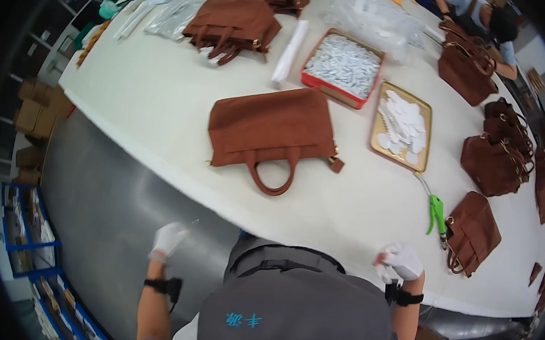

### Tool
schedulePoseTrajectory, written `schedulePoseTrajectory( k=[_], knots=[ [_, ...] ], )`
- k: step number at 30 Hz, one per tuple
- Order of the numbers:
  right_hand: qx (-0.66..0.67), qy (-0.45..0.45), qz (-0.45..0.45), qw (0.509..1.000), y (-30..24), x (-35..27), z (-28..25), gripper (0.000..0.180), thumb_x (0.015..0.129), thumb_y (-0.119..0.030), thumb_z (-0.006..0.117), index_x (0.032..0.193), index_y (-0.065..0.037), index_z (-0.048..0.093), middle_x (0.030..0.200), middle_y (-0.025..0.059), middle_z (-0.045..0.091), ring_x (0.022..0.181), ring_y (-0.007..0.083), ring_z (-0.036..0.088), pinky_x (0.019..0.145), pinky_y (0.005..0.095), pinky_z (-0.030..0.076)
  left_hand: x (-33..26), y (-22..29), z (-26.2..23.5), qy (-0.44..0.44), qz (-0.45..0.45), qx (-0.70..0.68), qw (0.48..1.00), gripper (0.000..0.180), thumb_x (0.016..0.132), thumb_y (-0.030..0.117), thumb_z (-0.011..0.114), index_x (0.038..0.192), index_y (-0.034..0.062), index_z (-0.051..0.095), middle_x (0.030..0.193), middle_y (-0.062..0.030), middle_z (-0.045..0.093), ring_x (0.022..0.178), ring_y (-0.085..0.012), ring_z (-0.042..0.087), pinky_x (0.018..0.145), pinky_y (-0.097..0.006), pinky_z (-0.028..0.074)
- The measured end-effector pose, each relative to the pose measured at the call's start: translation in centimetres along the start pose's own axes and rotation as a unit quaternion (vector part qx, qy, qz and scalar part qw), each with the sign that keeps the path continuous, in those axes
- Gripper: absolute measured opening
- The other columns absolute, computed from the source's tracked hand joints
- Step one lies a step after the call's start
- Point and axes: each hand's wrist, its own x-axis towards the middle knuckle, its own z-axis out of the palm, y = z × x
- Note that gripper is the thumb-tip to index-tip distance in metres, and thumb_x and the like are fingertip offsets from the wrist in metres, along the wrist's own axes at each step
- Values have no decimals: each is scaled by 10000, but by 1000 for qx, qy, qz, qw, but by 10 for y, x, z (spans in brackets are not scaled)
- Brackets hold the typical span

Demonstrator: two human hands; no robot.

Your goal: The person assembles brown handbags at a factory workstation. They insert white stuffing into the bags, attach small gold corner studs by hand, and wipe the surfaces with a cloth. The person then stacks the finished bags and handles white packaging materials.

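My left hand (169,239), in a white glove, hangs over the grey floor left of the table edge, fingers stretched out and slightly blurred. A tiny pale scrap (195,221) shows just off its fingertips, too small to name. Above the table's front edge, my right hand (401,262) is also gloved, its fingers curled together with a bare reddish fingertip showing; whatever may be inside is hidden. Between and beyond both hands, a brown handbag (269,129) lies flat, its handle toward me and a small tag at its right end. Neither hand touches it.
On the white table (179,151) stand a red box of small white pieces (343,64), a gold tray (376,142) with white discs and a green air gun (435,213). More brown bags (475,231) line the right side. Another person (479,20) works at the far right.
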Motion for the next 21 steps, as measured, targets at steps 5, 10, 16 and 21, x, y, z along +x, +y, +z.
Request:
schedulePoseTrajectory(
  k=[5,10,16,21],
  knots=[
    [151,302,167,926,30,6,-15,255,949,-208,525,881,-18,682,629,15,578,528,66,504,457,237,362,-83,-118,9,130,-246,200,940,242,842,187,619,1009,45,721,1104,-156,678,1066,-327,631,947,-435,483],
    [112,331,-49,935,-31,97,-55,237,912,-190,579,1030,-11,679,732,12,638,573,72,551,562,226,446,35,105,-44,368,-20,-102,924,220,921,62,566,1083,-70,636,1093,-196,646,883,-291,660,936,-397,472],
    [-47,-63,-64,995,-150,173,21,480,823,-405,700,1057,13,671,826,84,670,654,137,616,629,280,514,128,304,-94,-162,328,-868,335,659,1002,488,399,1510,91,261,1320,-125,527,978,-256,532,1033,-420,377],
    [26,-179,-125,976,-166,183,121,512,796,-453,714,982,21,657,704,100,658,664,167,638,659,322,506,147,371,-127,-112,233,-926,276,754,937,525,495,1530,174,190,1595,-123,170,1456,-338,194,1212,-501,143]
  ],
)
